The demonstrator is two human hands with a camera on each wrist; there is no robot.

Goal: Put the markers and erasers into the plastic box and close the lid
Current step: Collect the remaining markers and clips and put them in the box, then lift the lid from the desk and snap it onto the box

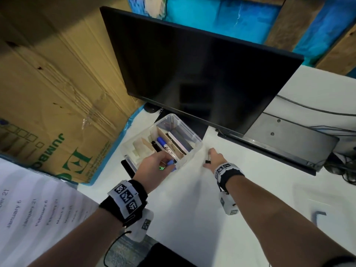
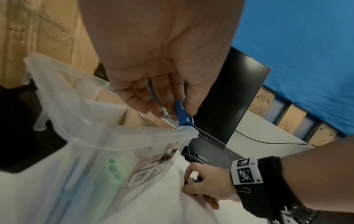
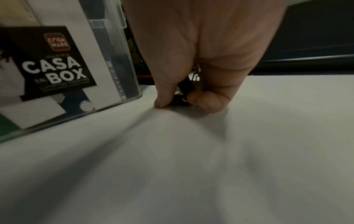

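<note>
A clear plastic box (image 1: 194, 134) stands open on the white table below the monitor. Inside it lie a blue-capped marker (image 1: 162, 144), a black marker and several wood-backed erasers (image 1: 142, 145). My left hand (image 1: 154, 168) hovers over the box's near rim and pinches a blue binder clip (image 2: 184, 112) between thumb and fingers. To the right of the box, my right hand (image 1: 213, 158) is down on the table, its thumb and fingers pinching a small black binder clip (image 3: 184, 89). The box's lid is not in sight.
A large dark monitor (image 1: 192, 74) hangs over the table's back. A cardboard carton (image 1: 48, 93) leans at the left. A printed sheet (image 1: 28, 209) lies at the near left. A black device (image 1: 128, 167) sits by the box's left corner. Cables (image 1: 317, 110) run at right.
</note>
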